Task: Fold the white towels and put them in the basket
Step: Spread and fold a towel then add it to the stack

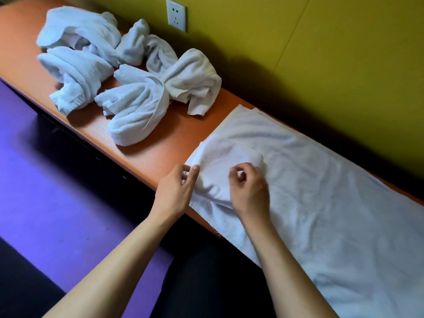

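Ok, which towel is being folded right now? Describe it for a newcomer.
Follow the long orange bench under the yellow wall. Right of the crumpled white towel heap lies one flat white towel, the only spread-out one, with both hands at its near-left corner.

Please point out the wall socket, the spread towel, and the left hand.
wall socket (176, 14): head view, middle of its white plate.
spread towel (321, 191): head view, flat middle of the cloth.
left hand (175, 191): head view, back of the hand.
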Tool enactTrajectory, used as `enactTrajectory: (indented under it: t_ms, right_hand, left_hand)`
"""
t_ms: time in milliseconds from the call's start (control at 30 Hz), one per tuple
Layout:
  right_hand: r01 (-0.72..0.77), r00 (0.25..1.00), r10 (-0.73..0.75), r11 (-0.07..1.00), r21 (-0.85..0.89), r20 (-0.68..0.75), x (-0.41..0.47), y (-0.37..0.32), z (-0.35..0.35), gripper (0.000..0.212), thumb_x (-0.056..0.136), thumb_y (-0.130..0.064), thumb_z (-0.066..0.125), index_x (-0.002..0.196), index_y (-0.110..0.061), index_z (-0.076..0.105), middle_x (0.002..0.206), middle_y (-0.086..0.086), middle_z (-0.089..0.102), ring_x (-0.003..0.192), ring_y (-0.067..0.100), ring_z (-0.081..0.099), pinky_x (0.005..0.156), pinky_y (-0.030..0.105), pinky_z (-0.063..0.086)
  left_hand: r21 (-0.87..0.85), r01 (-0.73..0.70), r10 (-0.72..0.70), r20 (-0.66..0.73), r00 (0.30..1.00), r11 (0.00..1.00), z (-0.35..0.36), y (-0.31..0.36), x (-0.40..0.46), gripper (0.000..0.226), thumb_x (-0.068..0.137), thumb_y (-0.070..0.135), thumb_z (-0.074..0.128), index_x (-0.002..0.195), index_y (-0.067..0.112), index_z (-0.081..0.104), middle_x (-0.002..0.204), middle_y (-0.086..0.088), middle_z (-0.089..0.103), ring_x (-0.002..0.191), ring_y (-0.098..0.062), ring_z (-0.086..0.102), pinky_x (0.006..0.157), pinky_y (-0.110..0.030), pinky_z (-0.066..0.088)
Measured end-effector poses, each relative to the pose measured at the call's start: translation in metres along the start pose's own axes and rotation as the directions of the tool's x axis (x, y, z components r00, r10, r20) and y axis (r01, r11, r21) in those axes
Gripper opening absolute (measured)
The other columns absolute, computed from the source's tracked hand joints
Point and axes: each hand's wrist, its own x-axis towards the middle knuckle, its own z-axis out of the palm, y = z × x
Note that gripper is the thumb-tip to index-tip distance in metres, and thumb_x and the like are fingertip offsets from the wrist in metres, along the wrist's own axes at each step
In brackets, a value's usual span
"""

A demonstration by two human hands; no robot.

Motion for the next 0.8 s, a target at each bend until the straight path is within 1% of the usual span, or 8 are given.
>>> enactTrajectory:
  t_ms: [67,200,367,467,533,600,667,800]
  right_hand:
    - [-0.191,0.979,0.186,0.98,-0.052,-0.089,0.005,0.019,-0.012,0.013,0.091,-0.026,0.062,0.096,-0.014,0.062,0.092,0.008,0.064,0.089,0.031,0.061,0.078,0.037,0.047]
    - [-0.433,0.899,0.438,0.895,-0.106,0.031,0.007,0.045,-0.022,0.031,0.093,-0.043,0.057,0.103,-0.015,0.051,0.104,0.012,0.066,0.101,0.034,0.061,0.074,0.034,0.038]
    - [-0.423,0.886,0.429,0.903,-0.074,0.175,0.005,0.047,-0.011,0.043,0.092,-0.05,0.061,0.11,-0.012,0.055,0.106,0.005,0.068,0.104,0.028,0.061,0.081,0.034,0.044]
    - [-0.526,0.837,0.503,0.848,0.063,0.215,0.01,0.046,-0.009,0.043,0.088,-0.044,0.069,0.112,-0.01,0.062,0.107,0.004,0.069,0.103,0.025,0.064,0.079,0.03,0.044]
    - [-0.561,0.818,0.52,0.815,0.145,0.247,0.014,0.05,-0.011,0.032,0.086,-0.037,0.072,0.1,-0.008,0.07,0.091,0.002,0.071,0.095,0.025,0.068,0.073,0.03,0.048]
    - [-0.547,0.831,0.499,0.813,0.197,0.246,0.017,0.051,-0.014,0.024,0.087,-0.032,0.071,0.09,-0.009,0.071,0.077,-0.005,0.068,0.084,0.024,0.068,0.063,0.028,0.046]
    - [-0.502,0.862,0.46,0.834,0.231,0.212,0.018,0.05,-0.018,0.019,0.089,-0.029,0.068,0.092,-0.01,0.067,0.079,-0.005,0.066,0.08,0.021,0.064,0.059,0.023,0.044]
    - [-0.434,0.901,0.415,0.859,0.272,0.128,0.015,0.048,-0.027,0.019,0.092,-0.023,0.065,0.104,-0.009,0.062,0.098,0.008,0.068,0.09,0.026,0.062,0.074,0.035,0.048]
  left_hand:
    - [0.087,0.061,-0.06,-0.014,0.998,0.994,0.005,0.009,0.009,0.037,0.097,0.057,0.051,0.1,0.023,0.063,0.097,0.004,0.068,0.09,-0.019,0.063,0.077,-0.034,0.05]
    - [0.14,0.087,-0.091,0.019,0.996,0.986,0.005,0.014,0.019,0.026,0.093,0.033,0.063,0.087,0.008,0.063,0.089,-0.015,0.071,0.086,-0.037,0.067,0.077,-0.042,0.055]
    - [0.149,0.086,-0.088,0.007,0.996,0.985,0.006,0.002,0.014,0.021,0.087,0.026,0.068,0.092,0.009,0.056,0.09,-0.01,0.065,0.079,-0.031,0.065,0.069,-0.04,0.053]
    - [-0.025,0.215,-0.212,0.103,0.972,0.976,0.008,0.007,0.017,0.038,0.082,0.03,0.073,0.105,0.011,0.05,0.1,-0.009,0.063,0.06,-0.024,0.073,0.061,-0.044,0.063]
    - [-0.062,0.295,-0.283,0.155,0.947,0.954,0.009,0.011,0.022,0.055,0.072,0.036,0.076,0.108,-0.001,0.057,0.093,-0.015,0.069,0.057,-0.023,0.073,0.064,-0.044,0.064]
    - [-0.083,0.337,-0.317,0.192,0.929,0.938,0.01,0.017,0.025,0.06,0.06,0.04,0.074,0.094,-0.009,0.064,0.074,-0.014,0.064,0.059,-0.026,0.064,0.064,-0.036,0.057]
    - [-0.064,0.35,-0.329,0.221,0.918,0.935,0.01,0.024,0.024,0.047,0.054,0.042,0.069,0.078,0.002,0.065,0.068,-0.01,0.051,0.064,-0.023,0.05,0.062,-0.037,0.041]
    - [-0.113,0.299,-0.275,0.193,0.942,0.947,0.02,0.039,0.012,0.045,0.057,0.041,0.066,0.074,0.001,0.062,0.068,-0.006,0.05,0.067,-0.021,0.049,0.066,-0.036,0.041]
